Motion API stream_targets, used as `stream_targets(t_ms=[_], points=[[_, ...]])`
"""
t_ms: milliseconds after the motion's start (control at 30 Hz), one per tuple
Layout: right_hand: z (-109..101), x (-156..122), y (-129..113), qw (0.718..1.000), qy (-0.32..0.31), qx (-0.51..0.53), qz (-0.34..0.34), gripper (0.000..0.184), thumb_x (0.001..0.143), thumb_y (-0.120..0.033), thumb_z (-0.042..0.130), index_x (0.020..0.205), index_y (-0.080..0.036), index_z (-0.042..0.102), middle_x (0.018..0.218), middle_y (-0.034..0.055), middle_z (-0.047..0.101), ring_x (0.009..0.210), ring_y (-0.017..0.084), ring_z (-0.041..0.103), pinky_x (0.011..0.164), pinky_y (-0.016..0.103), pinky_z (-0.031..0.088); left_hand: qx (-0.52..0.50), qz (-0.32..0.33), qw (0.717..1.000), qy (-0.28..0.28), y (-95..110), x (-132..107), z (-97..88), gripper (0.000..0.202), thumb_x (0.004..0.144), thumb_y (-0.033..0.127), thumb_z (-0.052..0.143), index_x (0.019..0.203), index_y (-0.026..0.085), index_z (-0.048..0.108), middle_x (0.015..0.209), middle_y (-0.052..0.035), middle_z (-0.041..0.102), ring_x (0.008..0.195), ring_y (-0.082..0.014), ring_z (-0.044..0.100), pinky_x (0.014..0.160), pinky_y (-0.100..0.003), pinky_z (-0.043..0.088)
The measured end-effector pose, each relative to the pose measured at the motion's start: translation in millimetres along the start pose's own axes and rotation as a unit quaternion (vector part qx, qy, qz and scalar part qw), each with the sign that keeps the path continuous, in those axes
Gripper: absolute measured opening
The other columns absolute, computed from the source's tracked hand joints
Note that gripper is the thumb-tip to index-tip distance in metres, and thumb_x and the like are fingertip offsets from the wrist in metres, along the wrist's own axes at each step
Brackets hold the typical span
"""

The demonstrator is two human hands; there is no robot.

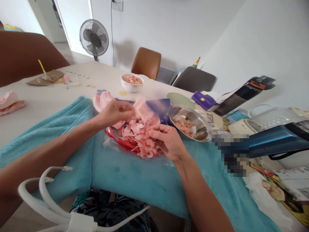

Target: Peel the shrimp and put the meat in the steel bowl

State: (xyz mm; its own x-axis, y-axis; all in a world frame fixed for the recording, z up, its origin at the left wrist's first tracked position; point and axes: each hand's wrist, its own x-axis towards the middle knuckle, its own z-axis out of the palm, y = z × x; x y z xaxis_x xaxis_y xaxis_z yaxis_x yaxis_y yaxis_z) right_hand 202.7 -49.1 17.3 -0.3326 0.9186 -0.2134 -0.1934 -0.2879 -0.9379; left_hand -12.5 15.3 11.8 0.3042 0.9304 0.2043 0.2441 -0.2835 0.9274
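Observation:
On a clear, red and blue plastic bag [120, 140] lies a heap of torn pink peel [140, 132], like pomelo rind and membrane. My right hand [167, 138] pinches a pink piece of peel at the heap's right side. Above the left part of the heap, my left hand [119, 111] is closed with fingers curled together. Motion blurs its fingertips, and what they hold, if anything, does not show. A steel bowl [204, 129] with pale pink fruit pieces stands right of the heap. Behind it all is a white bowl [131, 86] of pink fruit flesh.
A teal towel [116, 177] covers the table's front. More thick peel [8, 100] lies at far left. White cables [45, 206] hang in the near foreground. At right stand a blue bottle [267, 138], a dark tumbler [231, 100] and a purple packet [205, 100]; a green plate [181, 99] lies behind the steel bowl.

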Motion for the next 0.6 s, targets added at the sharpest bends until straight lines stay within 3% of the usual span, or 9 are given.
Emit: stream_targets(t_ms=[167, 333, 533, 600], points=[[-4, 4, 0, 0.999, 0.001, 0.023, -0.031, 0.016, 0.07, -0.026, 0.078, 0.08, -0.015, 0.072, 0.058, -0.0005, 0.066, 0.047, 0.009, 0.058, 0.044, 0.019, 0.051, -0.1, -0.051, 0.987, -0.118, 1, -5, 12.3, 0.03, 0.077, 0.04, 0.07, 0.061, 0.015, 0.068, 0.049, 0.0007, 0.054, 0.043, -0.0064, 0.043, 0.04, -0.018, 0.031], [-2, 4, 0, 0.998, 0.001, 0.046, -0.048, 0.014, 0.071, -0.024, 0.075, 0.081, -0.016, 0.073, 0.071, -0.0003, 0.068, 0.055, 0.01, 0.063, 0.052, 0.022, 0.055, -0.187, -0.092, 0.972, -0.104, -4, -7, 21.8, 0.039, 0.074, 0.041, 0.075, 0.048, 0.015, 0.06, 0.046, 0.0015, 0.05, 0.042, -0.0054, 0.041, 0.04, -0.018, 0.03], [2, 3, 0, 0.998, 0.024, 0.024, -0.048, 0.023, 0.07, -0.028, 0.077, 0.091, -0.018, 0.073, 0.075, 0.0007, 0.072, 0.055, 0.011, 0.064, 0.054, 0.023, 0.054, -0.162, -0.098, 0.975, -0.113, -2, -10, 20.7, 0.015, 0.075, 0.033, 0.075, 0.079, 0.02, 0.08, 0.047, 0.0023, 0.054, 0.04, -0.0048, 0.036, 0.037, -0.019, 0.024], [2, 3, 1, 0.998, 0.036, 0.01, -0.056, 0.026, 0.071, -0.029, 0.077, 0.094, -0.019, 0.072, 0.079, 0.0013, 0.073, 0.055, 0.011, 0.065, 0.054, 0.023, 0.054, -0.15, -0.093, 0.977, -0.12, 0, -10, 21.3, 0.017, 0.074, 0.029, 0.075, 0.089, 0.023, 0.08, 0.052, 0.0015, 0.06, 0.042, -0.0048, 0.038, 0.038, -0.018, 0.026]])
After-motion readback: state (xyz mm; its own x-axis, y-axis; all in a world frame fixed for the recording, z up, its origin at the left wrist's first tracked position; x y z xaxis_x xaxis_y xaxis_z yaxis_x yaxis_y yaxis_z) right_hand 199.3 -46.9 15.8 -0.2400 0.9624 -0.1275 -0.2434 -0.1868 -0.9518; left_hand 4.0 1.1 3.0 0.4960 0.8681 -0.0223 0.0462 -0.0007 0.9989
